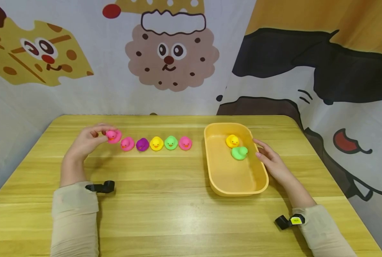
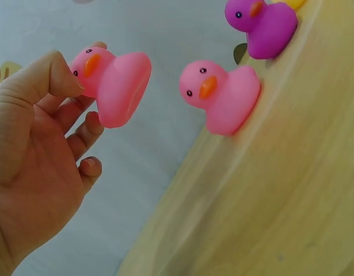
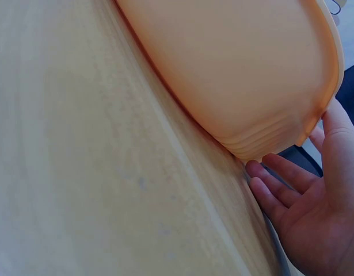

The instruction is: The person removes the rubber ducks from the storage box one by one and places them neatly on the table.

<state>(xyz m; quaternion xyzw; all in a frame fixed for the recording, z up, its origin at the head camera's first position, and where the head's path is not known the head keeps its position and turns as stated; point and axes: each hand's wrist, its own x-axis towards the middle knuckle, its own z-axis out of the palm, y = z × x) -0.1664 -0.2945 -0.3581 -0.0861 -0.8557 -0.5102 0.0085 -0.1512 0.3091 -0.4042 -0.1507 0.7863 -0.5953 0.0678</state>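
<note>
In the head view my left hand [image 1: 85, 141] pinches a pink rubber duck [image 1: 113, 136] between thumb and fingers. The left wrist view shows this held duck [image 2: 122, 86] raised and tilted, apart from its neighbour. Beside it, a row of rubber ducks stands on the table: pink [image 1: 127, 144], purple [image 1: 142, 144], yellow [image 1: 157, 144], green [image 1: 171, 142] and pink [image 1: 185, 143]. My right hand [image 1: 274, 166] touches the right rim of a yellow-orange plastic basin [image 1: 211, 164], fingers loosely extended. Inside the basin are a yellow duck [image 1: 232, 141] and a green duck [image 1: 240, 153].
The wooden table [image 1: 165, 217] ends in front of a cartoon-printed curtain [image 1: 110, 89]. Black cameras are strapped to the left wrist [image 1: 102, 187] and right wrist [image 1: 288, 221]. The basin stands right of the duck row.
</note>
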